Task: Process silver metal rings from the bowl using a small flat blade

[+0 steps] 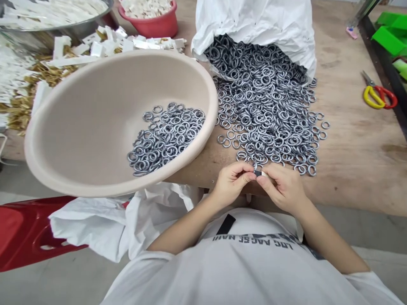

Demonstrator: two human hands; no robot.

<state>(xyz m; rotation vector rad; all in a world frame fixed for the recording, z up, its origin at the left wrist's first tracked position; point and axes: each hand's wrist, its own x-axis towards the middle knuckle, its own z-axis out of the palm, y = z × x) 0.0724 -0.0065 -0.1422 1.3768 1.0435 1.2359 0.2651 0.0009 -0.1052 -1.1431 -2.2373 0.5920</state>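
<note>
My left hand (pixel 231 182) and my right hand (pixel 282 187) meet at the table's near edge, fingers pinched together on a small metal ring with a white piece (pixel 260 173) between them. Just beyond them lies a big heap of grey metal rings (pixel 267 110) spilling out of a white sack (pixel 254 23). To the left, a beige plastic basin (pixel 79 123) tilts over the table edge and holds a smaller pile of rings (pixel 165 137).
White plastic parts and brass pieces (pixel 38 67) cover the far left beside a steel bowl (pixel 63 25) and a red tub (pixel 149 19). Yellow-and-red scissors (pixel 378 95) lie at right on the wooden table (pixel 356 148). A red stool (pixel 22 228) and a crumpled white bag (pixel 104 224) sit below.
</note>
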